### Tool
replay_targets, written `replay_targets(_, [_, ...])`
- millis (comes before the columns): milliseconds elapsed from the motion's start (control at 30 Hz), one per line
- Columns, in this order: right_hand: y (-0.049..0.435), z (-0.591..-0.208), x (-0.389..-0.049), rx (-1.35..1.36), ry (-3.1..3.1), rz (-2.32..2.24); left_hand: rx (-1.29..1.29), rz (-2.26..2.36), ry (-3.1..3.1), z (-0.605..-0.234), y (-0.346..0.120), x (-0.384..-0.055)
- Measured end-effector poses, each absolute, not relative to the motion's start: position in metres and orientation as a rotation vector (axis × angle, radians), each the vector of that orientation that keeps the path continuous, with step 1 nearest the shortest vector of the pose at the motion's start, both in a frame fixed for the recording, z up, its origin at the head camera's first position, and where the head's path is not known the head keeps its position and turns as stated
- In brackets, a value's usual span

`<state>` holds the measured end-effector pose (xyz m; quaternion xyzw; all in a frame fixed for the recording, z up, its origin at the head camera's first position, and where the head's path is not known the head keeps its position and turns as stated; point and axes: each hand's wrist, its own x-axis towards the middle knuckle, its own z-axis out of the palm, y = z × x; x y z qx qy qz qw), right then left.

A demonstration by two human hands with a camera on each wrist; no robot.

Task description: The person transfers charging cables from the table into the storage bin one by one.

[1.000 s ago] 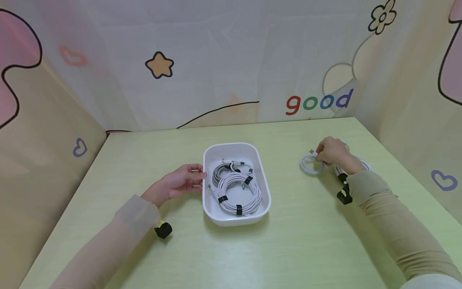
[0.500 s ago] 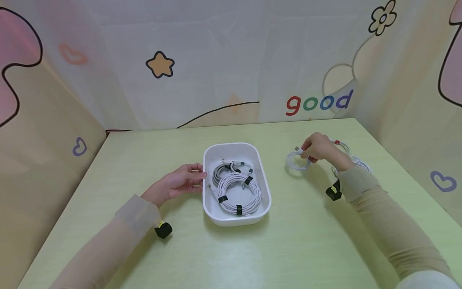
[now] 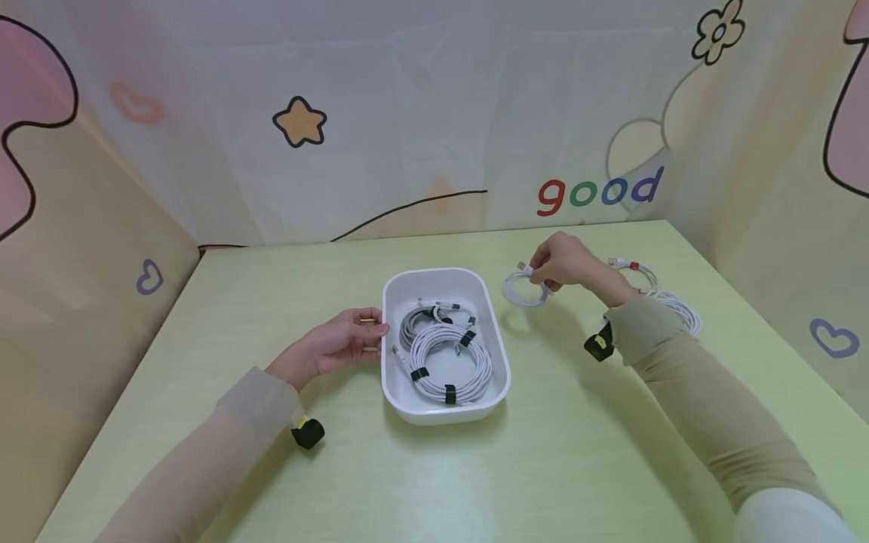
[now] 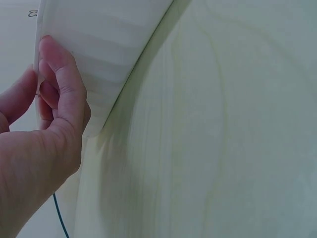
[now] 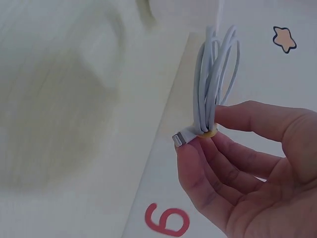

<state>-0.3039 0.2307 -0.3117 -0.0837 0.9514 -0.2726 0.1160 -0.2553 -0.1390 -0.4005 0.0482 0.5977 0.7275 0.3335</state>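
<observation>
My right hand [image 3: 566, 260] pinches a small coiled white charging cable [image 3: 521, 299] above the table, right of the white plastic bin [image 3: 502, 381]. In the right wrist view, thumb and fingers close on the coiled cable [image 5: 210, 84] at a yellowish tie, beside its metal plug. At the bin's left side, my left hand [image 3: 342, 339] grips the wall, thumb at the rim and fingers against the outside, as the left wrist view also shows around the bin [image 4: 109, 44]. Inside the bin lie a large white cable coil [image 3: 485, 377] with black straps and a grey cable coil [image 3: 407, 329] partly beneath it.
Farther right on the table [image 3: 407, 483] lie a white cable with a red tie [image 3: 634, 265] and another white cable coil [image 3: 682, 309], partly hidden by my right arm. Printed cloth walls [image 3: 407, 113] stand at the back and both sides.
My right hand has lifted the small white cable from beside the other coils and carried it left toward the bin. My left hand and the bin have stayed in place.
</observation>
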Motion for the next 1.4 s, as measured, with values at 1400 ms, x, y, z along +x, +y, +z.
replay_targets(1400, [0.154,-0.306,-0.308,-0.474,2.829,-0.870,0.118,1.904,1.560,-0.401,-0.140,-0.255])
